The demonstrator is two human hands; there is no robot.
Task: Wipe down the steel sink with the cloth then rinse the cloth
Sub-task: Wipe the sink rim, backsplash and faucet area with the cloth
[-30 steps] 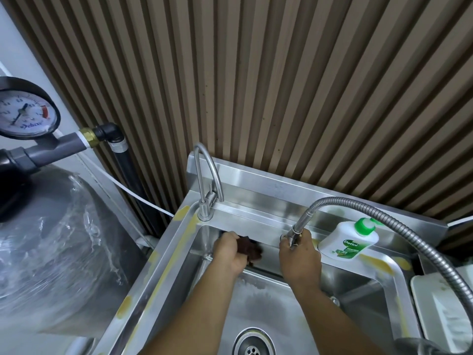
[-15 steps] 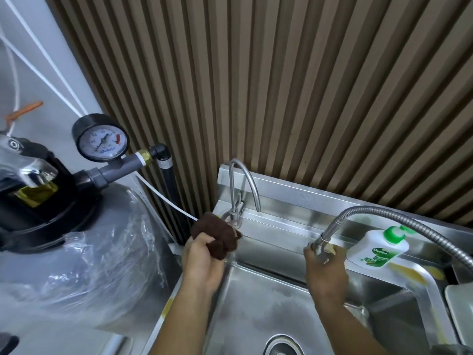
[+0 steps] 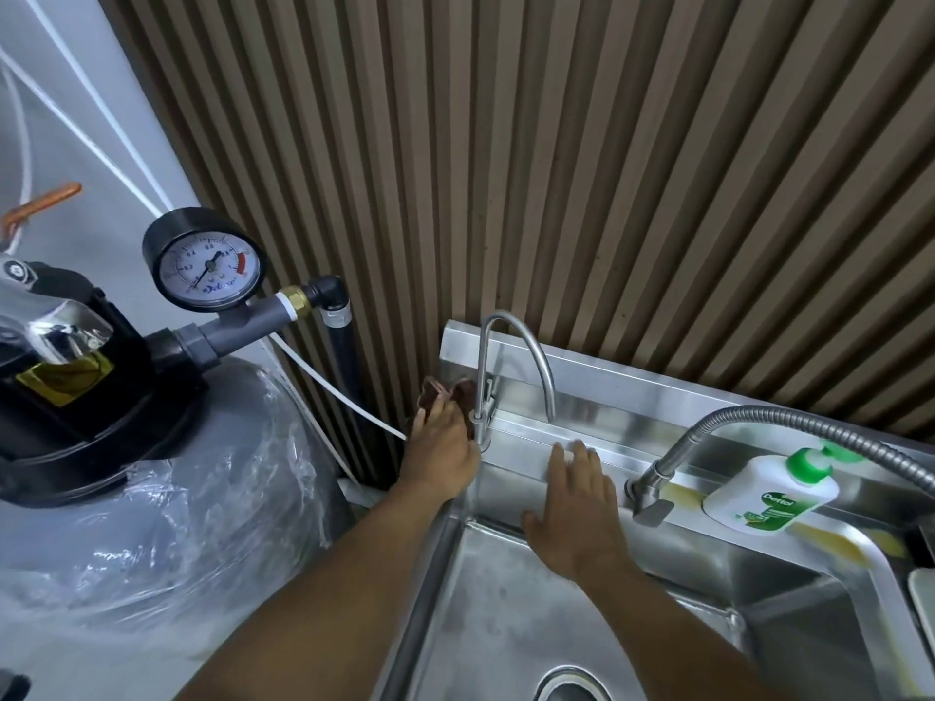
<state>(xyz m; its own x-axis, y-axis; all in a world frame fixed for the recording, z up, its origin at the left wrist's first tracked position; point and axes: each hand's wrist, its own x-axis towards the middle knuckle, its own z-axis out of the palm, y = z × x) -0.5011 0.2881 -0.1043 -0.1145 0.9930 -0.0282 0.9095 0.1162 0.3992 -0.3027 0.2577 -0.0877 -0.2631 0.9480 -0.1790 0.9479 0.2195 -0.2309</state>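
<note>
Step in hand: wiping, judged from the cloth [image 3: 448, 389] being pressed into the back-left corner of the sink [image 3: 506, 624]; rinsing is not yet begun. The left hand [image 3: 445, 450] lies over the cloth with fingers fairly straight, pressing rather than pinching (thumb hidden). The cloth's edge shows just beyond the fingertips, beside the tap [image 3: 481, 366] stem immediately right of the grip. The right hand [image 3: 574, 513] rests flat on the rear ledge, fingers spread, holding nothing. The next move probably calls for dragging the cloth rightward along the ledge.
</note>
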